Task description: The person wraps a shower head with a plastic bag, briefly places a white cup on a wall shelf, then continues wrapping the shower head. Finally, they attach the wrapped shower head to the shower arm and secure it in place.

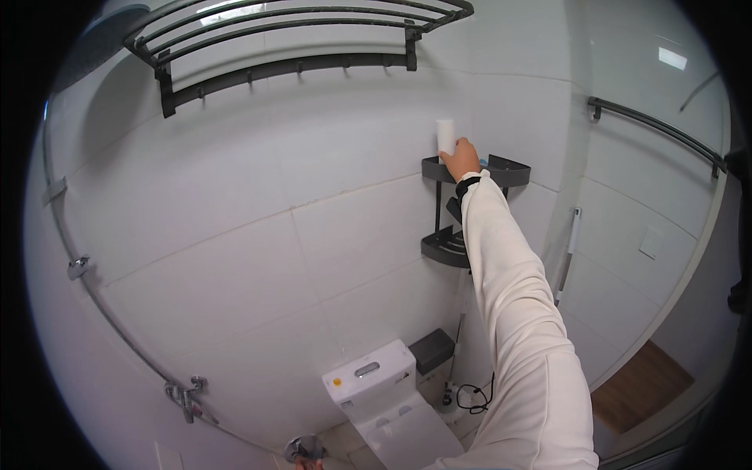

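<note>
My right arm, in a cream sleeve with a black band at the wrist, stretches up to the dark corner shelf (507, 174). There my right hand (462, 159) is closed around the lower part of a white cylindrical container (445, 135), which stands upright at the left end of the upper tier. Whether its base touches the tier is hidden. A small blue item (483, 163) shows just behind the hand. Only the fingertips of my left hand (308, 464) appear at the bottom edge, curled against a round chrome object (303, 447) whose kind is unclear.
Below stands a white toilet (384, 368), with a dark box (432, 350) and a black cable (474, 399) beside it. A dark towel rack (290, 66) hangs on the wall above. A chrome tap (186, 398) is at lower left; a towel bar (658, 125) is at right.
</note>
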The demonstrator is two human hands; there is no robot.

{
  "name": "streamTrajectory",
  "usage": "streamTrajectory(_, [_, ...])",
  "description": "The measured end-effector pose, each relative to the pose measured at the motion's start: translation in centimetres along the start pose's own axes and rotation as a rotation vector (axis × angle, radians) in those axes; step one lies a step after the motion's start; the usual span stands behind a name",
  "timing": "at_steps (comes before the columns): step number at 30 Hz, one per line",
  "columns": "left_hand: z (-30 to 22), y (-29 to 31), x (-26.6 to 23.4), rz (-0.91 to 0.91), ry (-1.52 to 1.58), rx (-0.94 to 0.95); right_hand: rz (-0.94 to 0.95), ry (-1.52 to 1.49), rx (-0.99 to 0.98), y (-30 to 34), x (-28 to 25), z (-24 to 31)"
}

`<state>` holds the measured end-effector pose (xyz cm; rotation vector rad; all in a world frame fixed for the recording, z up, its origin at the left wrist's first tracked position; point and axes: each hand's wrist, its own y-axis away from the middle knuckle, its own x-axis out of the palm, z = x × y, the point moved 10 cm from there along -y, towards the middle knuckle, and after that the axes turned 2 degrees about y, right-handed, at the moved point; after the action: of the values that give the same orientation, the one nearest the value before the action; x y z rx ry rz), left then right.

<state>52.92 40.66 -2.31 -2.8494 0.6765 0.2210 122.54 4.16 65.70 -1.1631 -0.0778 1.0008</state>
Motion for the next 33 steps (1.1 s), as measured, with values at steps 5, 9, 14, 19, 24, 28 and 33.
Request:
streamTrajectory(5, [-0.1,0.5,0.1,0.011,-0.023,0.015,0.030,0.051,0.016,1.0,0.2,0.1])
streamTrajectory(9, [0.0,0.8,0.0,0.026,-0.041,0.022,-0.025,0.071,-0.008,1.4,-0.3,0.4])
streamTrajectory(14, [0.1,1.3,-0.2,0.069,-0.079,0.043,0.032,0.137,-0.014,1.6,-0.1,0.4])
streamTrajectory(19, [-0.8,1.8,-0.7,0.043,-0.235,0.005,-0.148,0.122,-0.169,3.1,-2.0,1.5])
streamTrajectory(24, [-2.8,2.5,-1.1,-0.134,-0.130,0.062,-0.373,-0.133,-0.405,9.0,-5.4,4.8])
streamTrajectory(28, [-2.7,2.1,-0.6,-0.018,-0.148,0.002,-0.187,-0.407,-0.474,17.3,-6.5,8.0])
streamTrajectory(33, [-4.1,2.1,-0.7,-0.031,-0.103,-0.019,0.256,-0.618,-0.509,31.5,-4.0,11.6])
